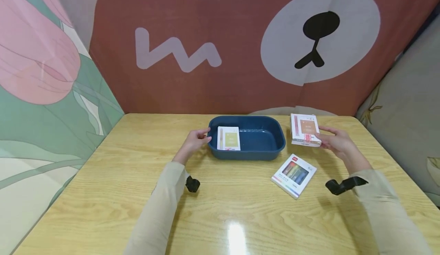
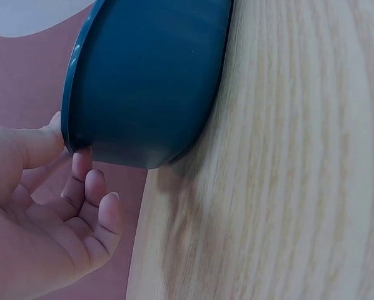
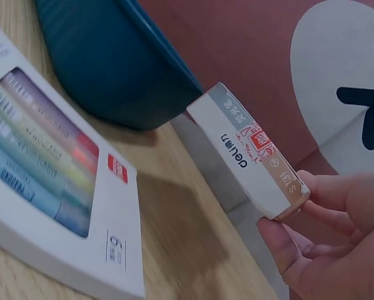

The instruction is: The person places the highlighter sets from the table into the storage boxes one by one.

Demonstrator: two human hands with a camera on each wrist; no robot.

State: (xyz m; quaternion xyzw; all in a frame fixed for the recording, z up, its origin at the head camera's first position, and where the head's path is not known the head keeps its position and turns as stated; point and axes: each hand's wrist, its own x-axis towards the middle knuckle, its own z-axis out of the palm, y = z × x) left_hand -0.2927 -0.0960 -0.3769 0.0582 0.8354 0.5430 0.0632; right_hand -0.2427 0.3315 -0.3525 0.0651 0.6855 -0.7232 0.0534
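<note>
A dark blue plastic basin [image 1: 247, 155] stands near the table's far edge. My left hand [image 1: 195, 142] pinches its left rim between thumb and fingers; the left wrist view shows the thumb on the rim and fingertips against the outer wall [image 2: 143, 75]. Inside the basin, at its left end, lies a white box with a yellow-green panel [image 1: 231, 138]. Right of the basin, my right hand [image 1: 338, 144] holds a white and orange highlighter box [image 1: 305, 129] by its right end, above the table. A flat white pack of coloured highlighters [image 1: 294, 175] lies on the table below it.
The wooden table [image 1: 103, 194] reaches to a printed cloth backdrop [image 1: 206, 90] behind the basin. Other printed cloths hang at the left and right sides. Each wrist carries a black camera mount [image 1: 193, 184]. In the right wrist view the highlighter pack [image 3: 121, 219] lies close to the basin.
</note>
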